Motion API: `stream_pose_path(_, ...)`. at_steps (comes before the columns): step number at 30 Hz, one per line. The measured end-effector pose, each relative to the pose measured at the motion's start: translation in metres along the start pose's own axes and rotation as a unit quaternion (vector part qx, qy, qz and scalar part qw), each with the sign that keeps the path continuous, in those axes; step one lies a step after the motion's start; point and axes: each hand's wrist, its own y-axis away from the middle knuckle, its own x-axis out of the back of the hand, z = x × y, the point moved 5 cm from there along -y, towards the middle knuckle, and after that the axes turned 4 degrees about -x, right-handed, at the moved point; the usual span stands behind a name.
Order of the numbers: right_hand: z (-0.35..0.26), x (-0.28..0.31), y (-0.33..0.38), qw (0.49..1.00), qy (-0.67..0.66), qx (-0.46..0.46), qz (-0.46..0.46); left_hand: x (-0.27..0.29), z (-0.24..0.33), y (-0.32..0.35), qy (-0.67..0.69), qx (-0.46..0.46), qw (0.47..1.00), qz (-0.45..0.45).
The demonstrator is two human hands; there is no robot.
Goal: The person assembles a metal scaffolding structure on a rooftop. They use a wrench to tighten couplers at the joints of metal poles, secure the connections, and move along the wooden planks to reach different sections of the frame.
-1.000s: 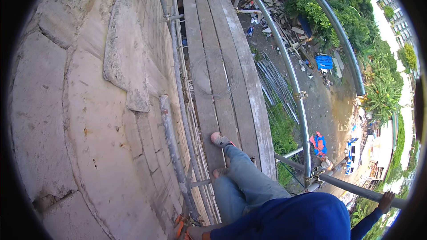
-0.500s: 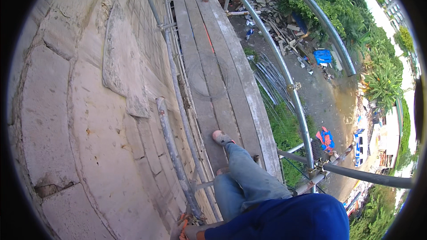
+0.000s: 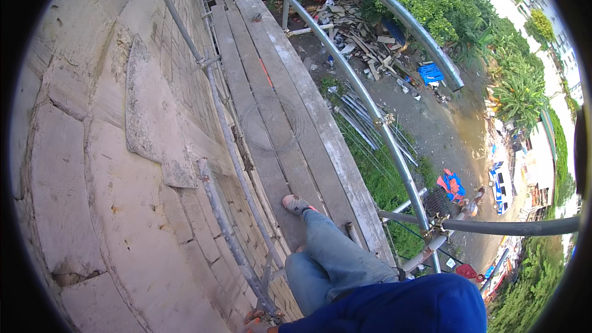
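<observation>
My left hand (image 3: 258, 327) is at the bottom edge, mostly cut off, beside the lower end of a worn scaffold pole (image 3: 229, 234) along the wall. Its fingers look curled, with orange about them; what they grip is hidden. My right hand is out of view. My blue sleeve and shirt fill the lower middle. Below them, my legs in faded jeans (image 3: 336, 243) stand on the grey scaffold planks (image 3: 320, 154). One dusty shoe (image 3: 296, 204) shows on the planks. Ahead of it lies a loose coil of thin wire (image 3: 274, 124).
A rough block wall (image 3: 129, 209) rises on the left. Curved-looking metal guard rails (image 3: 364, 98) run along the right, joined by clamps (image 3: 435, 231). Far below are rubble (image 3: 370, 43), pipes (image 3: 367, 120), a blue-and-red cloth heap (image 3: 452, 186) and a white-and-blue vehicle (image 3: 499, 188).
The view has shifted, so the planks and rails sit farther left. My left hand has slipped lower, nearly out of the picture. The leading shoe stays on the planks.
</observation>
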Motion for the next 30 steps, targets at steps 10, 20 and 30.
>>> stream_pose_path(10, 0.009, -0.013, 0.007, 0.997, -0.059, -0.033, 0.048, -0.013, -0.002, -0.011, -0.047, -0.003, 0.997, -0.068)
stream_pose_path(20, 0.098, 0.053, 0.033, 0.918, -0.216, -0.332, -0.002, 0.040, -0.038, -0.001, -0.093, -0.016, 0.987, -0.128)
stream_pose_path(30, 0.069, 0.121, 0.046, 0.690, 0.655, -0.301, -0.063, 0.019, -0.023, 0.014, 0.034, 0.008, 0.998, -0.049)
